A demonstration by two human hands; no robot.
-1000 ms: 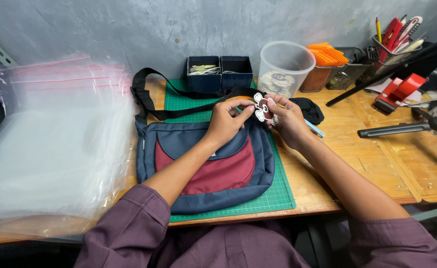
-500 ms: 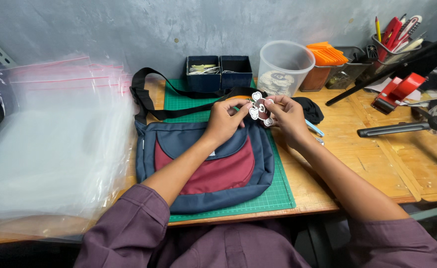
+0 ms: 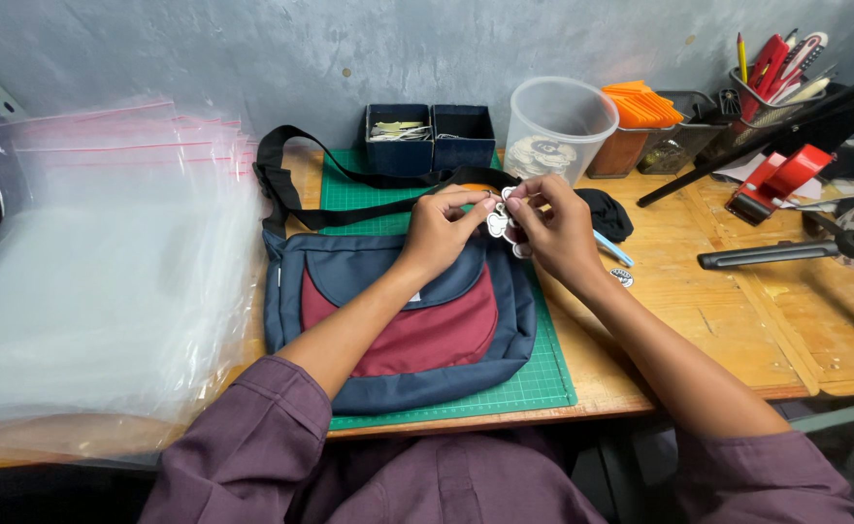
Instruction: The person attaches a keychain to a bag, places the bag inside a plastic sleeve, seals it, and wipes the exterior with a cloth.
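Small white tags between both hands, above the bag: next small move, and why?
Probably separate one tag from the cluster. Both hands, left hand and right hand, pinch the small white tags together at the fingertips, held just above the top edge of the navy and maroon bag on the green cutting mat. Nothing looks attached to the bag yet.

Clear zip bags (image 3: pixel 107 281) stacked left

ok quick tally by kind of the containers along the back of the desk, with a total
dark blue square boxes: 2
clear plastic tub: 1
mesh pen holder: 1
total: 4
Both hands, left hand and right hand, pinch small white tags in front of them.
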